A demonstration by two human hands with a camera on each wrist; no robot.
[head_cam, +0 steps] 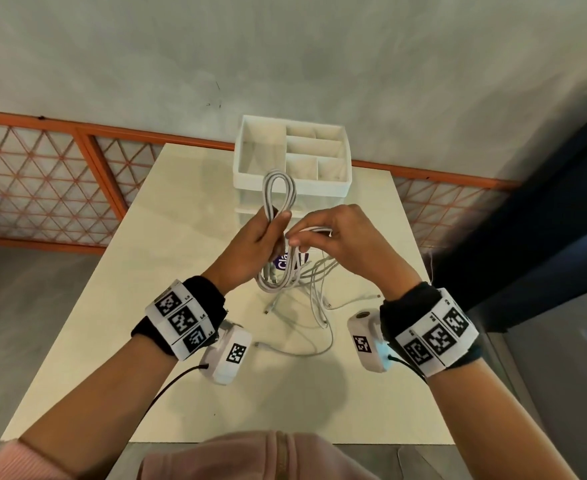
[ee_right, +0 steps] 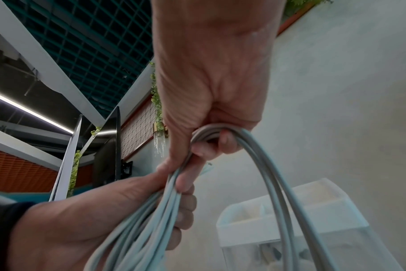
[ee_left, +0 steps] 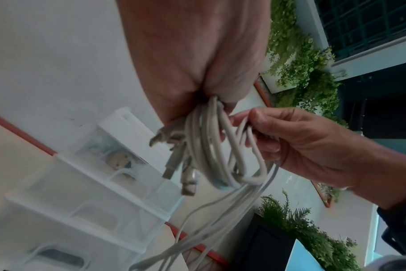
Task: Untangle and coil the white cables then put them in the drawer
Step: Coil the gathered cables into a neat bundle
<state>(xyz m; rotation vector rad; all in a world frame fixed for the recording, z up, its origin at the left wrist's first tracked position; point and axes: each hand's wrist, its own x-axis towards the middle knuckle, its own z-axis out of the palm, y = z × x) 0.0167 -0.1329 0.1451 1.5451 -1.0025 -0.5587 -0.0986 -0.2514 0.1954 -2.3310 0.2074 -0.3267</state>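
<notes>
The left hand [head_cam: 250,242] is closed around a bundle of thin white charging cables [head_cam: 278,194], gripping it at the waist so that one set of loops stands up in front of the white plastic desk organiser [head_cam: 243,168] and another hangs below the fist. The right hand [head_cam: 340,237], just beside the left, pinches a few strands between thumb and fingertips; from there the loose lengths trail down onto the cream tabletop [head_cam: 112,306], on the near side of the organiser.

Judging from this, the main risk is that the loose tails are still crossed over one another on the tabletop. A firm pull by the right hand could tighten a knot rather than free a strand, or drag the whole heap along. The plugs [ee_left: 174,165] dangling under the left fist could also catch in a loop as more turns are added, and a slack grip would let the gathered loops spring apart.

The organiser's open top tray is split into several compartments, all of which look bare from the head view. Below it sit translucent drawers [ee_left: 88,198]; all appear pushed in. The left wrist view shows something pale and rounded in the top one, too blurred to name, and I cannot tell what the lower ones hold.
</notes>
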